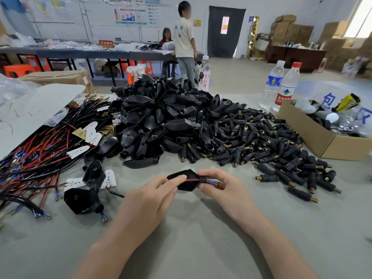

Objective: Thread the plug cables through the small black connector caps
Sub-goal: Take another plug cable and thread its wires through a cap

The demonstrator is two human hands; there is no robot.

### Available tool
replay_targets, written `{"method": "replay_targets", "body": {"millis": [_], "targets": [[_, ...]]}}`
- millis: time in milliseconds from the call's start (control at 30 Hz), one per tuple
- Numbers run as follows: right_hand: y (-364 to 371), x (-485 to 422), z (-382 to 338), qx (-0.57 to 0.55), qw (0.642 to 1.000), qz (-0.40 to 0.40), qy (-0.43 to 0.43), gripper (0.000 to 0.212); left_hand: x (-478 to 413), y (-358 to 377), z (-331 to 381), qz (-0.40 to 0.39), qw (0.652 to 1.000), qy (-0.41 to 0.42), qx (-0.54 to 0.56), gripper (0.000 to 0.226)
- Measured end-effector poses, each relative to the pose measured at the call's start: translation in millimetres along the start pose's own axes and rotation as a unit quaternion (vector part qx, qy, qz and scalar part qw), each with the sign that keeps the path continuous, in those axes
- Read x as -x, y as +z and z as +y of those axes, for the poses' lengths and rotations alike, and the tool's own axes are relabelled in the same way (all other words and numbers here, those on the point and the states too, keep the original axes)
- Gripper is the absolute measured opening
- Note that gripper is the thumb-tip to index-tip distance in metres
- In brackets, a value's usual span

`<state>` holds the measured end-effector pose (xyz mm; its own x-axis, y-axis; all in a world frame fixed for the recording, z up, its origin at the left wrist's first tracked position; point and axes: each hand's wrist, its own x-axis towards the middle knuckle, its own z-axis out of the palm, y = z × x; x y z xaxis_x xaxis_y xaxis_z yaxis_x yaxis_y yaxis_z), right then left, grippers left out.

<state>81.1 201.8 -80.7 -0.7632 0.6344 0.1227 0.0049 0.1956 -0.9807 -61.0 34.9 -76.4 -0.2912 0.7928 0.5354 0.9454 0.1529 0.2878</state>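
Nearly through: wires drawn out of the cap's neck

Ideally, the cap (182,183) is held steady while the wires (192,180) are drawn straight out along the neck, so that the blue terminals (211,181) are not snagged on its rim. Both wires are best pulled together and slack is fed in from the wide end, so that neither is kinked inside.

The cap's wide end is held by the left hand (159,190), with the fingers lightly curled over its top; the thumb is hidden beneath. The narrow neck is pinched by the right hand (219,185) between thumb and curled fingers, and the terminals are seen poking out just past that pinch. Whether the wires themselves are also gripped cannot be told.

Just left of the hands, on the table (201,238), two threaded caps (84,196) are laid. Beyond them a heap of loose cables (36,154) is spread. A pile of caps (161,117) is heaped ahead, with small brass-tipped plugs (261,141) scattered to its right, near a box (332,146).
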Motion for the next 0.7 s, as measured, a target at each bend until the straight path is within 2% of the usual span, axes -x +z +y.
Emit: {"method": "replay_targets", "body": {"millis": [200,300,367,500,700], "targets": [[3,1,-2,-0.001,1.0,-0.02,0.0,0.032,1,6,0,0.024,1.0,-0.01,0.01,0.029],[5,2,-2,-0.07,0.997,-0.037,0.015,0.028,0,5,-1,0.038,0.999,-0.03,0.019,0.029],[7,3,-2,-0.085,0.995,-0.042,0.02,0.025,1,5,0,0.019,0.998,-0.04,0.036,0.037],[6,4,-1,-0.074,0.996,-0.05,0.017,0.026,2,4,1,-0.063,0.996,-0.041,0.044,0.068],[-5,-2,3,-0.058,0.998,-0.017,0.024,0.027,3,4,-1,-0.053,0.998,-0.047,0.003,0.056]]}}
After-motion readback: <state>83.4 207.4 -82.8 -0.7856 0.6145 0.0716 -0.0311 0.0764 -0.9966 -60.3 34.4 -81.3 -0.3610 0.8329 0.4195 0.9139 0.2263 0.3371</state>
